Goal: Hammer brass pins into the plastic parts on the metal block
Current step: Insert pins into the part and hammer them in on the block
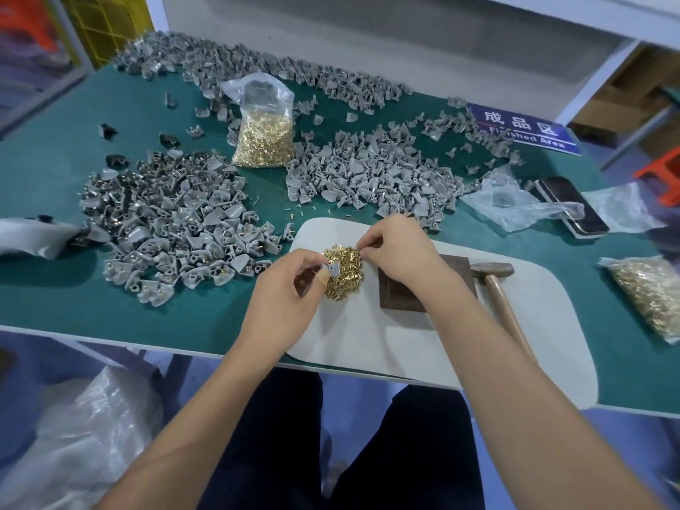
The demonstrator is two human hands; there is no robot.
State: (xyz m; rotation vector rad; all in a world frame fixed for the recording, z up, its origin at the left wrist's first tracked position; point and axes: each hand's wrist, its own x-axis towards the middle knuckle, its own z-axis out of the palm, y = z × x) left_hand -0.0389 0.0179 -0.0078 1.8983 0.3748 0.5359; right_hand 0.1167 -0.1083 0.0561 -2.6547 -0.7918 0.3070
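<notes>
My left hand (290, 285) pinches a small grey plastic part (332, 269) at the left edge of a loose pile of brass pins (344, 270) on the white mat (423, 347). My right hand (399, 252) reaches over the pile's top right, its fingertips pinched together on a pin. The dark metal block (392, 294) lies just right of the pile, partly under my right wrist. A hammer (496, 285) with a wooden handle rests on the mat to the right of the block.
Heaps of grey plastic parts (176, 222) (371, 171) cover the green table. A bag of brass pins (263, 138) stands at the middle back, another bag (651, 292) at the right edge. A phone (572, 206) and crumpled plastic (515, 200) lie at right.
</notes>
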